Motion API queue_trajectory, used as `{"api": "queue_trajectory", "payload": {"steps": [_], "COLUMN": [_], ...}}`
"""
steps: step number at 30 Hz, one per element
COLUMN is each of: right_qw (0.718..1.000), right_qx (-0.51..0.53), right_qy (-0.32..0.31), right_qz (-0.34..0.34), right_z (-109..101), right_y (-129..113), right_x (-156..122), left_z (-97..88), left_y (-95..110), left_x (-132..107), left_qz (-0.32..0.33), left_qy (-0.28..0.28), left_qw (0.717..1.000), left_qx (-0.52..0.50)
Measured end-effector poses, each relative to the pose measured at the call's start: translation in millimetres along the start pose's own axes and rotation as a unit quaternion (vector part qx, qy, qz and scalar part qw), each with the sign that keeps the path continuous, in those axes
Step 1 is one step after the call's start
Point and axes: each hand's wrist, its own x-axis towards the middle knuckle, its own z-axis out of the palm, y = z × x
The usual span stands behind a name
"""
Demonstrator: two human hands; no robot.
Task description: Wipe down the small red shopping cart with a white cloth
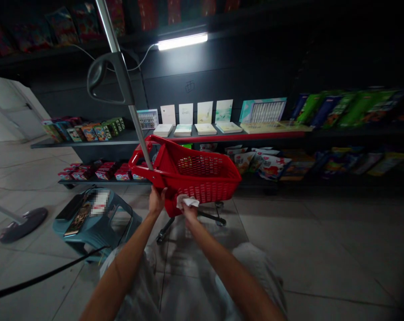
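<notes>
A small red shopping cart (202, 182) with perforated plastic sides stands in front of me, its basket pointing right. My left hand (156, 201) is against the cart's lower near side, below the handle end. The fingers look curled round that red edge with the thumb up, though part of them is hidden. In my right hand (190, 212) a crumpled white wipe (191, 202) is pinched and held against the cart's side under the perforated panel. A metal pole (140, 131) with a dark grey loop handle (110, 80) rises from the cart's handle end.
Behind the cart run dark shelves with notebooks (205, 128), small boxes (96, 131) and snack bags (274, 165). At left, a blue-grey plastic stool (106, 227) holds a phone-like item (78, 220). A black cable (44, 277) and round stand base (24, 224) are nearby.
</notes>
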Motion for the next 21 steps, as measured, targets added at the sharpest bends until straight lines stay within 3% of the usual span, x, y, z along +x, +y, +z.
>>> {"api": "queue_trajectory", "payload": {"steps": [3, 7, 10, 13, 17, 19, 21], "right_qw": [0.996, 0.993, 0.993, 0.990, 0.984, 0.961, 0.908], "right_qx": [0.043, 0.073, 0.092, 0.096, 0.087, 0.009, -0.139], "right_qy": [-0.030, -0.021, 0.027, 0.096, 0.136, 0.130, 0.114], "right_qz": [0.073, 0.090, 0.068, 0.025, -0.080, -0.245, -0.379], "right_z": [17, 20, 9, -10, -46, -66, -83], "right_y": [18, 12, -13, -59, -137, -170, -190], "right_x": [-20, -19, 1, 31, 76, 94, 106], "left_z": [3.9, 8.4, 7.5, 4.4, 2.3, 2.5, 2.7], "left_y": [3, 7, 10, 10, 8, 8, 9], "left_x": [-3, -4, -3, 0, 3, 4, 4], "left_qz": [0.009, 0.017, 0.011, 0.014, 0.003, 0.002, 0.002], "left_qy": [0.020, 0.056, 0.059, 0.050, 0.045, 0.041, 0.040], "left_qw": [1.000, 0.998, 0.998, 0.998, 0.998, 0.998, 0.998], "left_qx": [-0.007, -0.026, -0.031, -0.039, -0.050, -0.052, -0.051]}}
